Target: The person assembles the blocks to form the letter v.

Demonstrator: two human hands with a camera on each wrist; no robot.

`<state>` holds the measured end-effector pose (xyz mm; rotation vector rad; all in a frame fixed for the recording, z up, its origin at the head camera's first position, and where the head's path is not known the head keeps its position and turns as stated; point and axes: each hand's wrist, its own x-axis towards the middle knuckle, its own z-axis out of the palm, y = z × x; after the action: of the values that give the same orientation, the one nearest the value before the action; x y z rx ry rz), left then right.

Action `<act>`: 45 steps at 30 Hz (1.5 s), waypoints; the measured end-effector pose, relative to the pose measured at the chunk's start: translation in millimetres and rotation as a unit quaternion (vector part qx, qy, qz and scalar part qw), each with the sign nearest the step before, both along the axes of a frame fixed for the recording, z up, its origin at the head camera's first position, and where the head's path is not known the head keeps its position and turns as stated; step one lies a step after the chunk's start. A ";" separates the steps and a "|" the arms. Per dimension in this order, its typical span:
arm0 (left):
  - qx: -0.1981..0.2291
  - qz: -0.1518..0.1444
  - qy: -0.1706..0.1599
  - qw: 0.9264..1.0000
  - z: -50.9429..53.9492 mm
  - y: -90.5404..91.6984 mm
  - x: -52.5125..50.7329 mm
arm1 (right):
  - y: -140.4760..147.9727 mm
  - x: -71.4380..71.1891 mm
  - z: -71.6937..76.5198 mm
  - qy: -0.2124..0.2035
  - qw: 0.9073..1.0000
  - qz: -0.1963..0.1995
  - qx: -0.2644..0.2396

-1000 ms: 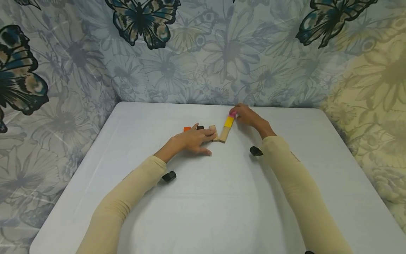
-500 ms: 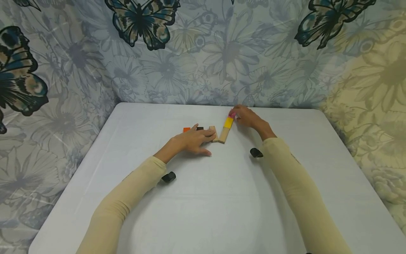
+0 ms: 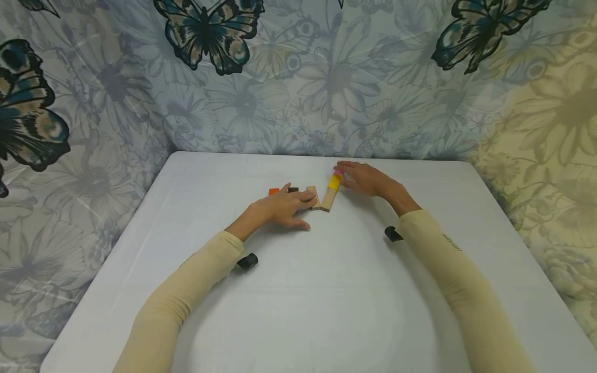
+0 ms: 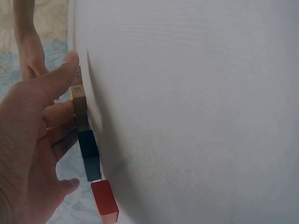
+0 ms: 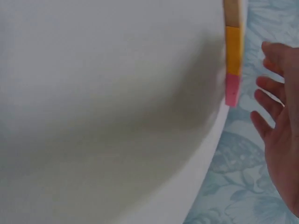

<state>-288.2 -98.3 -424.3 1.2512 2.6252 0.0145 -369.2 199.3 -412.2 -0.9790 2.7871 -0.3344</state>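
Pink block (image 5: pixel 232 90) is set against a yellow block (image 5: pixel 233 50) beside the right hand (image 3: pixel 366 178), fingers loosely extended; a plain block (image 3: pixel 312 189) is overlapped by the left hand (image 3: pixel 285 205), fingers spread.

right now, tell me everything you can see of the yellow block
The yellow block is plain-faced and straight-edged, perhaps painted wood. It sits on the white table between a bare-wood block and a pink block, ends meeting, in a row slanting toward the far edge. The right hand is beside it; contact is unclear.
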 end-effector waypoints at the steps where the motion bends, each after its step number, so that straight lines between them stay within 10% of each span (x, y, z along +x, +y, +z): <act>1: 0.000 0.000 -0.001 1.000 -0.3 0.1 0.1 | 2.6 3.0 -1.1 0.002 1.000 0.007 0.009; 15: 0.025 0.000 -0.022 0.999 -2.4 3.2 0.6 | 15.6 16.6 -13.3 0.018 0.998 0.055 0.033; 26: 0.058 0.005 -0.042 0.997 -0.7 14.3 -3.0 | 17.7 7.3 -2.0 -0.030 0.999 0.021 0.006; 45: 0.103 0.108 0.056 0.987 11.2 -31.2 -10.6 | -8.6 7.6 -2.4 -0.022 0.999 -0.006 -0.024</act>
<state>-298.8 -129.5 -413.0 1.0466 2.9072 0.2665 -361.6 190.7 -414.6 -0.9531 2.7595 -0.4202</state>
